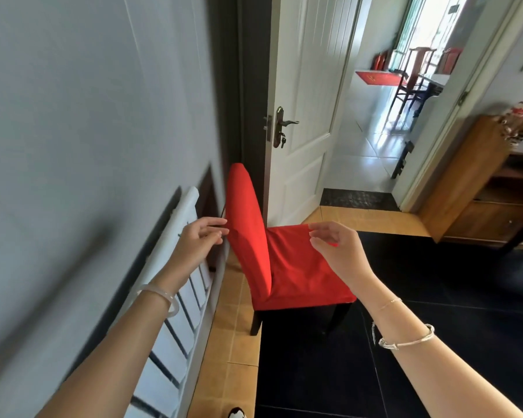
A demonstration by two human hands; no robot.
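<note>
A chair with a red fabric cover [293,267] and dark legs stands against the grey wall, its back towards the left. My left hand [198,239] reaches to the rear edge of the chair back. Its thumb and fingers are stretched out, and their tips just meet the red cover. My right hand [334,247] hovers over the far part of the seat with fingers loosely bent, holding nothing. Both wrists wear bracelets.
A white slatted rack [181,312] leans along the wall [88,131] on my left. A white door [305,116] stands open behind the chair onto a tiled hallway. A wooden cabinet [477,188] sits at the right. The floor here is black tile with a tan border.
</note>
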